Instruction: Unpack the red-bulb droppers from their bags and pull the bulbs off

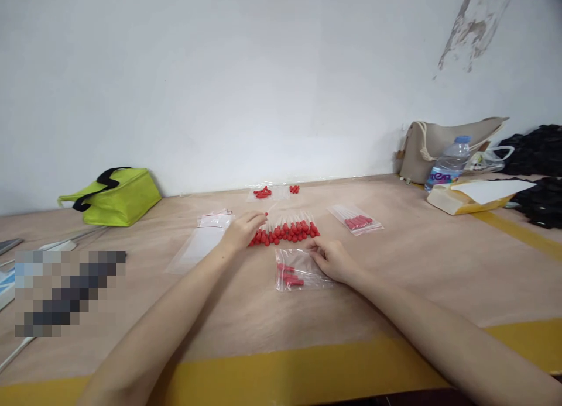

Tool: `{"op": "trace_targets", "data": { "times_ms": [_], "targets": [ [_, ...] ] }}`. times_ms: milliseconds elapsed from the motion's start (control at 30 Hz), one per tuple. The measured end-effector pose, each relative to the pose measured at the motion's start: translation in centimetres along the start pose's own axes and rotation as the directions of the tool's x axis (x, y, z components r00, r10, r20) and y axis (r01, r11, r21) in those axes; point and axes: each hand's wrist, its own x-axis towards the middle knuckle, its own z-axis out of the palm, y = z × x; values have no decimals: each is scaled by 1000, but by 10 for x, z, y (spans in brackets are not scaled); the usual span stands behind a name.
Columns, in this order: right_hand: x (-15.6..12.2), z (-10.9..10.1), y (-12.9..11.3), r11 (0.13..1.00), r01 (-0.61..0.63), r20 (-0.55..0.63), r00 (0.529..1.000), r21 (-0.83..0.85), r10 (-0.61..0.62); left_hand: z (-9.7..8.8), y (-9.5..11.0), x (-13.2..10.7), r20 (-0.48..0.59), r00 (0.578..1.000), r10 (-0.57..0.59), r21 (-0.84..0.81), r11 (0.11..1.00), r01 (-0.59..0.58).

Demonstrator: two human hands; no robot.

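Note:
A row of red-bulbed glass droppers [292, 231] lies on the brown paper, their clear stems pointing toward the wall. At the row's left end, my left hand [243, 229] is closed in a pinch, with the red end of one dropper [266, 214] at its fingertips. A clear zip bag [311, 272] with several red-bulbed droppers in it lies in front of the row. My right hand [331, 257] grips the bag's upper right edge between thumb and fingers. Flat clear bags [199, 242] lie in a stack beside my left forearm.
To the right lies a filled bag of droppers [357, 220]. Small red pieces [263, 192] rest on clear plastic near the wall. A lime-green bag [125, 198] stands back left; a water bottle [450, 160], a beige handbag [415, 151] and an open packet [465, 196] are back right.

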Motion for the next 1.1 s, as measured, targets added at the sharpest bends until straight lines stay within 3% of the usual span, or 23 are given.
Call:
{"op": "trace_targets", "data": {
  "times_ms": [67,133,367,633,800,933,1100],
  "targets": [
    [0,0,0,1000,-2,3,1000,-12,2,12,0,-3,51,996,73,49,996,-75],
    [0,0,0,1000,-4,6,1000,-14,4,18,4,-6,84,994,74,66,995,-80],
    [0,1,1,1000,-3,12,1000,-16,3,18,20,-10,158,983,-96,-58,993,106],
    [0,2,2,1000,0,17,1000,-29,0,24,24,-12,111,975,-191,-102,974,202],
    [0,2,1,1000,0,17,1000,-18,1,27,30,-7,135,930,-342,-102,929,356],
    [0,-1,3,999,34,-45,998,-25,-35,15,34,-11,99,886,-453,-115,879,462],
    [0,-8,3,987,109,-109,987,-120,-122,-11,53,-34,79,914,-399,-161,899,407]
  ]
}}
